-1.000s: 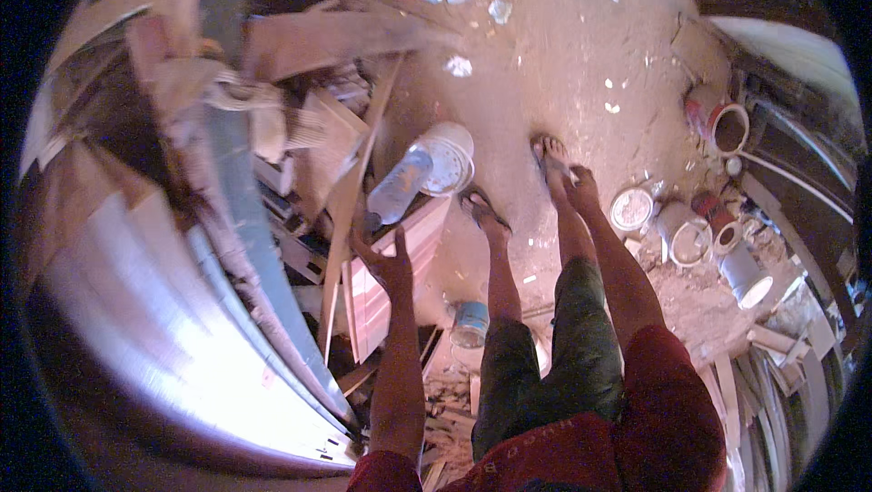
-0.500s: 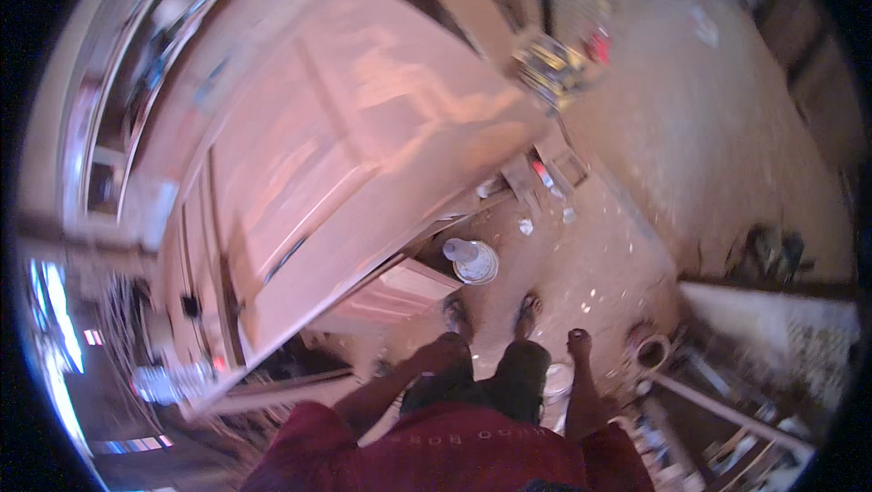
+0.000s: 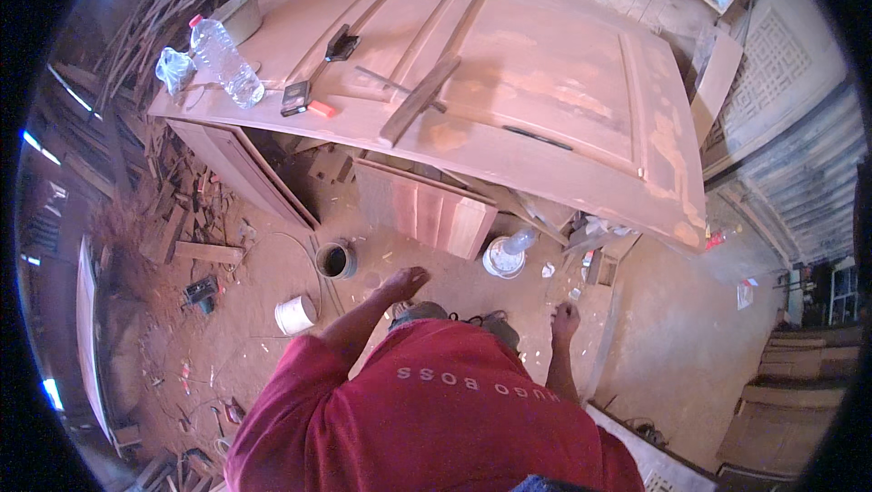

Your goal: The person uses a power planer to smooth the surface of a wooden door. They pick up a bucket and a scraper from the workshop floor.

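Note:
My left hand [image 3: 406,284] hangs in front of me over the floor, its fingers loosely stretched and nothing in it. My right hand [image 3: 565,318] hangs on the other side, fingers curled in, with nothing visible in them. Both are apart from the large reddish wooden door panel [image 3: 545,83] lying flat beyond them. On the panel rest a wooden bar [image 3: 420,101], a dark slim tool [image 3: 537,137], a small dark box [image 3: 295,99], an orange block [image 3: 322,109], a black clamp-like tool [image 3: 341,43] and a clear water bottle [image 3: 224,60].
Below the panel's near edge stand a wooden board [image 3: 427,210] and a white bucket [image 3: 504,258] with a clear bottle on it. A dark open can [image 3: 335,260] and a white tub [image 3: 295,315] are on the floor at left. Wood scraps [image 3: 195,206] lie farther left.
The view has swung left and steadied, so the door panel now spans the far side and the bottle end shows clearly. Both hands still hang empty.

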Motion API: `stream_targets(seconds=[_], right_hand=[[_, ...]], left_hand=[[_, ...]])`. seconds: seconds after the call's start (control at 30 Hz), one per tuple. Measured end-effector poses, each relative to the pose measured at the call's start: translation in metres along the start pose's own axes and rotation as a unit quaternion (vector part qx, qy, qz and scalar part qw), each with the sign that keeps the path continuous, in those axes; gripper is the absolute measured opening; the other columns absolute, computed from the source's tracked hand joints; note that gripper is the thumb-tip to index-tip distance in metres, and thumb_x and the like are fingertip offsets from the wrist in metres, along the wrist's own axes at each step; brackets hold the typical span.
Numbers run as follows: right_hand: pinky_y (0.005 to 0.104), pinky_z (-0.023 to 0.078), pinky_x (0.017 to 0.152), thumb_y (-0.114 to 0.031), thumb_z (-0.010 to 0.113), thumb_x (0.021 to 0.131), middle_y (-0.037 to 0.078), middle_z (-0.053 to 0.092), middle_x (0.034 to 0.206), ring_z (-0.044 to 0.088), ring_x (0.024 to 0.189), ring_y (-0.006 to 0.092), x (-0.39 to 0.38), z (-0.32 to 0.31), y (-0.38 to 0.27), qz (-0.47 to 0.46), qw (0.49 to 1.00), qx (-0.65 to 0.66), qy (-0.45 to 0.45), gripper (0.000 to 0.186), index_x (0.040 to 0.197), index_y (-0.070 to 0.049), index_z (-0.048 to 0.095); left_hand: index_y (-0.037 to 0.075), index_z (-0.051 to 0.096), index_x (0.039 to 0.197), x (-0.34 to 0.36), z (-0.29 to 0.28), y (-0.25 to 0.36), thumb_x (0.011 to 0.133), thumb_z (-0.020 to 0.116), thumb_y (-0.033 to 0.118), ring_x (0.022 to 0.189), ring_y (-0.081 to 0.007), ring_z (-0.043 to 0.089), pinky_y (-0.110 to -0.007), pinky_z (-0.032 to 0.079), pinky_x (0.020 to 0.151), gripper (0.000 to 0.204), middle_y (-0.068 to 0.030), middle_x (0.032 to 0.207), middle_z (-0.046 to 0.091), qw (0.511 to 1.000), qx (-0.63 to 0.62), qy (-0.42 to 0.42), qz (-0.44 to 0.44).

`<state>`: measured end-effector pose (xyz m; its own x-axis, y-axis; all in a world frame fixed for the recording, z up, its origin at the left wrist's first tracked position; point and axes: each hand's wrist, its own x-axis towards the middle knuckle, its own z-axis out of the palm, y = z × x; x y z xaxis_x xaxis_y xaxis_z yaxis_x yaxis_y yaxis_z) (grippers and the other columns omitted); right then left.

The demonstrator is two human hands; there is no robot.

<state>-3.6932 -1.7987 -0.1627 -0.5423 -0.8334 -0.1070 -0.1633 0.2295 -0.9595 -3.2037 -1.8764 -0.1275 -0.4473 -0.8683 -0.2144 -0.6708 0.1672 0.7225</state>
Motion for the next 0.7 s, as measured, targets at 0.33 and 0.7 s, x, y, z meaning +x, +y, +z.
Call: stream_targets(seconds=[0.33, 0.7], right_hand=[[0.0443, 0.045, 0.092, -0.015, 0.057, 0.091, 0.013, 0.065, 0.108, 0.060, 0.105, 0.0311, 0.054, 0.196, -0.421, -0.482, 0.837, -0.254, 0.044, 0.021, 0.107, -0.005, 0.065], [0.0522, 0.042, 0.097, -0.016, 0.049, 0.092, 0.013, 0.055, 0.126, 0.056, 0.115, 0.0335, 0.121, 0.227, -0.463, -0.301, 0.731, -0.587, -0.176, 0.031, 0.120, -0.011, 0.061]], left_hand=[[-0.001, 0.066, 0.099, -0.342, -0.001, -0.190, 0.094, 0.056, 0.037, 0.092, -0.0459, 0.063, -0.049, 0.050, 0.079, 0.040, -0.0278, 0.098, 0.066, 0.916, 0.087, 0.111, -0.375], [-0.009, 0.060, 0.113, -0.211, -0.084, -0.086, 0.097, 0.057, 0.020, 0.103, -0.0218, 0.064, -0.034, 0.051, 0.084, 0.033, -0.0207, 0.109, 0.067, 0.831, -0.166, 0.406, -0.342]])
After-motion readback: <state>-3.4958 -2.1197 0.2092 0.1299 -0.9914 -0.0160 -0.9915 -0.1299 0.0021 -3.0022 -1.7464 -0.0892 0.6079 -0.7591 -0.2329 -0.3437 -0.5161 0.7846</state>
